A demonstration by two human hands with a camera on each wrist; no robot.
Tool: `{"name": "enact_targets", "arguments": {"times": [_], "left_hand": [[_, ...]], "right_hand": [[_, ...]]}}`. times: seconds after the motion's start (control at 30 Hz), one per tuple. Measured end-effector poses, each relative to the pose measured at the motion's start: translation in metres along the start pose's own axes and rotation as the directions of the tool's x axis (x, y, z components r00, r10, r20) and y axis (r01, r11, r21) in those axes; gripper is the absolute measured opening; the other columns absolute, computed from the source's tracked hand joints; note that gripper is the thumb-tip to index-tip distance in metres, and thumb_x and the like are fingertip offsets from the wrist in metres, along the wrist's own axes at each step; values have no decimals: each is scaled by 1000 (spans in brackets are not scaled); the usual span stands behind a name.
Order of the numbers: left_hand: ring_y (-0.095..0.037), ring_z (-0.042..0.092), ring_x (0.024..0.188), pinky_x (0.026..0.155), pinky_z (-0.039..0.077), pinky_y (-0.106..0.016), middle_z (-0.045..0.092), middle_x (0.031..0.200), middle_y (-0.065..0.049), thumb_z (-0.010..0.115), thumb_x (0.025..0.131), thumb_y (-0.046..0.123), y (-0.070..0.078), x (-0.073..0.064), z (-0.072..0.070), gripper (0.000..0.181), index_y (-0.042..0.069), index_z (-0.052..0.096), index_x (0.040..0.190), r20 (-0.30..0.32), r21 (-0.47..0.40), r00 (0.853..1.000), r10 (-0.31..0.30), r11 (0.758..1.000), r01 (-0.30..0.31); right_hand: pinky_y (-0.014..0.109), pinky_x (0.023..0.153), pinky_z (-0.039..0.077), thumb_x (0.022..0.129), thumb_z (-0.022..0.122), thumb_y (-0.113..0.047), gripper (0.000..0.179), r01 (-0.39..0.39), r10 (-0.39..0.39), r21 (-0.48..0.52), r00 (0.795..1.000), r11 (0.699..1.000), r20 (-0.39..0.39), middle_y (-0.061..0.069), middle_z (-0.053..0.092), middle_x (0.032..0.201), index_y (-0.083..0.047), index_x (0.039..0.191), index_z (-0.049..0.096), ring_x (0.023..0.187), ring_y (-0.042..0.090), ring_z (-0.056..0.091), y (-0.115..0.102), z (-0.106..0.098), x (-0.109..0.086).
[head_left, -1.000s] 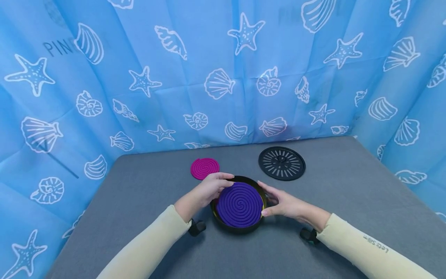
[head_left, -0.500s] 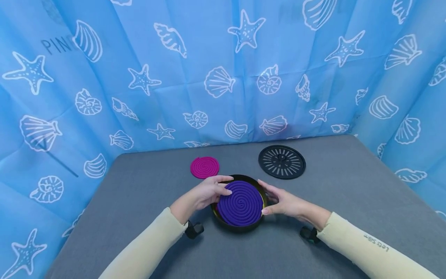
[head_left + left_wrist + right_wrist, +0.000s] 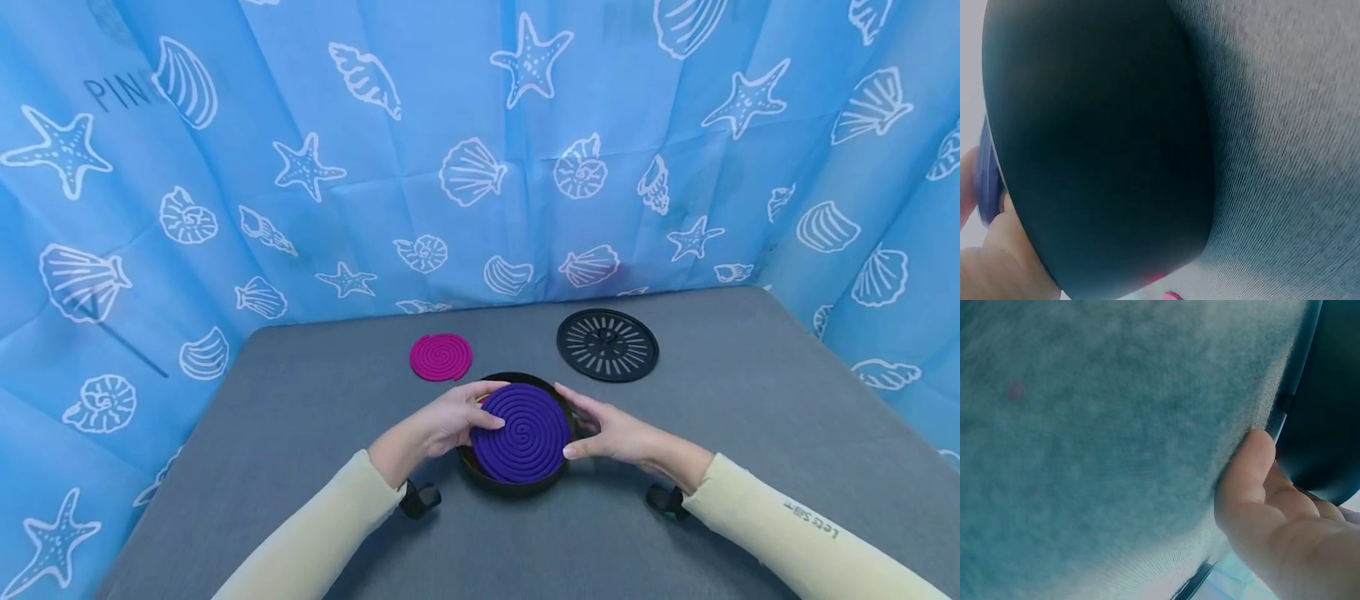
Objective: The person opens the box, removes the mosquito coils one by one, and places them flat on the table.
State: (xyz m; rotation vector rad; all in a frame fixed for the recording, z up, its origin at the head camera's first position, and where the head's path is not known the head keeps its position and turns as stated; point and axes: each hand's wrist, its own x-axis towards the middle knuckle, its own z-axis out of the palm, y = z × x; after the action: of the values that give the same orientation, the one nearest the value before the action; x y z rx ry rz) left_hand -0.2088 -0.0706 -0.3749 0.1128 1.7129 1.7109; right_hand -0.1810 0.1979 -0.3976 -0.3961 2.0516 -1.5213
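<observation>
A round black coaster holder (image 3: 510, 490) stands on the table between both hands. Inside its mouth lies a purple spiral coaster (image 3: 525, 446), raised on its left side, with a bit of red and yellow showing beneath. My left hand (image 3: 446, 421) pinches the coaster's left edge, thumb on top and fingers under it. In the left wrist view the holder's dark wall (image 3: 1097, 137) hides most of that grip; the coaster's edge (image 3: 988, 181) sticks out past the rim. My right hand (image 3: 615, 432) holds the holder's right side, thumb at the rim and fingers around the outer wall.
Behind the holder to the left, a pink spiral coaster (image 3: 441, 357) lies flat on the grey cloth-covered table (image 3: 337, 367). A black slotted round trivet (image 3: 607, 358) lies at the back right. A blue shell-print curtain (image 3: 465, 100) hangs behind the table.
My left hand has brought its thumb onto the purple coaster and taken hold of its edge. The coaster's left side has risen and shifted slightly right. My right hand has stayed on the holder.
</observation>
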Motion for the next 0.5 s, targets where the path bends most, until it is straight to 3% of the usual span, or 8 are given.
{"name": "enact_targets", "arguments": {"times": [0.5], "left_hand": [[-18, 65, 99, 87, 54, -38, 54, 135, -20, 53, 95, -8, -3, -7, -1, 58, 1, 33, 149, 27, -34, 997, 77, 997, -76]], "right_hand": [[60, 113, 16, 88, 73, -14, 95, 21, -21, 7, 1000, 1000, 16, 27, 5, 158, -3, 155, 6, 142, 48, 10, 1, -1, 0]]}}
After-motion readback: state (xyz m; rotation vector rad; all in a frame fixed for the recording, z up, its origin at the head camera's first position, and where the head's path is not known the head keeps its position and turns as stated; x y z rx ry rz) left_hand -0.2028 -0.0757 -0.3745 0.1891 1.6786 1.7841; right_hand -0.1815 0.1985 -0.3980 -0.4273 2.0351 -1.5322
